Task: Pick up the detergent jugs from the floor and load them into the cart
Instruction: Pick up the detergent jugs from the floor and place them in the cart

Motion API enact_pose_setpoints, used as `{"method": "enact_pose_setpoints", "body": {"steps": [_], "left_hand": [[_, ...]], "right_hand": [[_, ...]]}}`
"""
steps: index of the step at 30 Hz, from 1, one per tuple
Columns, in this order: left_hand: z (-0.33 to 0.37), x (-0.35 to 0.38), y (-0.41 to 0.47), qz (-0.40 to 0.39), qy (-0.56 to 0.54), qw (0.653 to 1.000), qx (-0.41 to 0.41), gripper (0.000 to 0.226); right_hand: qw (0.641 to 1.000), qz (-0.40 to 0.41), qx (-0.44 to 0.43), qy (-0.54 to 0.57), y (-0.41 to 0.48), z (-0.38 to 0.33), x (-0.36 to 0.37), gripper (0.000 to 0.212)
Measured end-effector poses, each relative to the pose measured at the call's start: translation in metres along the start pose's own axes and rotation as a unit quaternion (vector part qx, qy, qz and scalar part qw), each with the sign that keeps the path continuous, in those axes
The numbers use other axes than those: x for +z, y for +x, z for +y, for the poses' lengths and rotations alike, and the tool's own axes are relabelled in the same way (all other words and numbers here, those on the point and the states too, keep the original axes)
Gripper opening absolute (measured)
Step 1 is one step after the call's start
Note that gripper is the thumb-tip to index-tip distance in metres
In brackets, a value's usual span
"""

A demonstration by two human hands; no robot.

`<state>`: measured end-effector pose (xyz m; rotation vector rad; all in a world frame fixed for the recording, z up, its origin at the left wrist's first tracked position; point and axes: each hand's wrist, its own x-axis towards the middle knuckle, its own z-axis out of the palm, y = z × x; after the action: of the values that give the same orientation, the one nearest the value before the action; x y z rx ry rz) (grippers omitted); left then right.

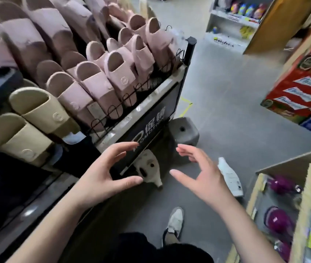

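Observation:
A white detergent jug (149,168) lies on the grey floor at the foot of the slipper display, partly hidden by my left thumb. A second white bottle (230,176) lies on the floor to the right, behind my right hand. My left hand (109,173) is held open above the first jug, fingers spread, holding nothing. My right hand (204,173) is open too, fingers curved, hovering between the two containers. No cart shows in this view.
A display stand (151,114) full of pink and beige slippers fills the left. A grey plastic stool (184,130) sits on the floor beyond my hands. Red cartons (302,86) and a shelf (283,205) with purple goods line the right. My shoe (174,223) is below.

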<state>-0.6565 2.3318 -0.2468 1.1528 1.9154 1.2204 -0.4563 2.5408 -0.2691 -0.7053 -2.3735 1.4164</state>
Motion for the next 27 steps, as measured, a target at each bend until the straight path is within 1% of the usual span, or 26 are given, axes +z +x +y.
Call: {"method": "enact_pose_setpoints", "body": {"steps": [3,5,10,15,18,21,23,27], "left_hand": [[-0.016,0.021,0.029,0.021,-0.016,0.999,-0.038,0.076],[-0.041,0.037,0.051,0.028,-0.024,0.997,-0.064,0.076],[-0.124,0.076,0.092,0.052,-0.065,0.987,-0.136,0.079],[-0.228,0.124,0.121,0.076,-0.092,0.97,-0.21,0.081],[-0.293,0.155,0.13,0.091,-0.105,0.954,-0.266,0.074],[-0.369,0.183,0.136,0.132,-0.078,0.933,-0.324,0.081],[-0.422,0.204,0.142,0.177,-0.063,0.909,-0.373,0.08],[-0.532,0.244,0.158,0.221,-0.125,0.861,-0.441,0.084]], "right_hand": [[0.999,-0.036,0.017,0.011,0.035,0.035,0.001,0.062],[0.998,-0.053,0.037,0.014,0.054,0.064,0.009,0.063],[0.995,-0.059,0.074,0.025,0.084,0.139,0.034,0.066],[0.99,-0.058,0.119,0.052,0.111,0.232,0.074,0.064],[0.987,-0.057,0.14,0.059,0.127,0.293,0.105,0.062],[0.983,-0.076,0.158,0.05,0.148,0.358,0.145,0.062],[0.981,-0.09,0.168,0.039,0.164,0.4,0.171,0.063],[0.979,-0.13,0.158,-0.019,0.21,0.473,0.223,0.064]]}}
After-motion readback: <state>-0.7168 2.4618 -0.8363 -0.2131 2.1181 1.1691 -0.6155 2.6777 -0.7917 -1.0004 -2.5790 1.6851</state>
